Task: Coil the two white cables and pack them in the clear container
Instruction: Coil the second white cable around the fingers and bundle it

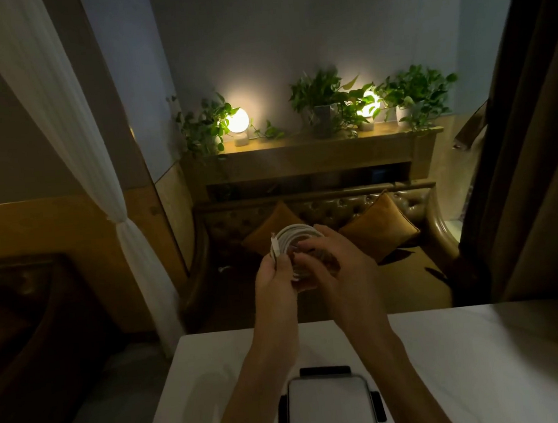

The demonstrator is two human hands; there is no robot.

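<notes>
A coiled white cable (295, 240) was held up above the far edge of a white table (448, 348) by both hands. The left hand (273, 280) was closed around the coil's left side, where a connector end stood upright. The right hand (337, 271) was curled over its near side. A clear container (331, 407) with dark latches was set on the table below.

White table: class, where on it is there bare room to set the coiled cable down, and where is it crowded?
The white table is bare right of the lidded container, out to its dim far-right corner, and left of the container to the table's left edge. The middle is crowded: container and both forearms. The left hand and right hand hold the coiled cable beyond the far edge.
</notes>
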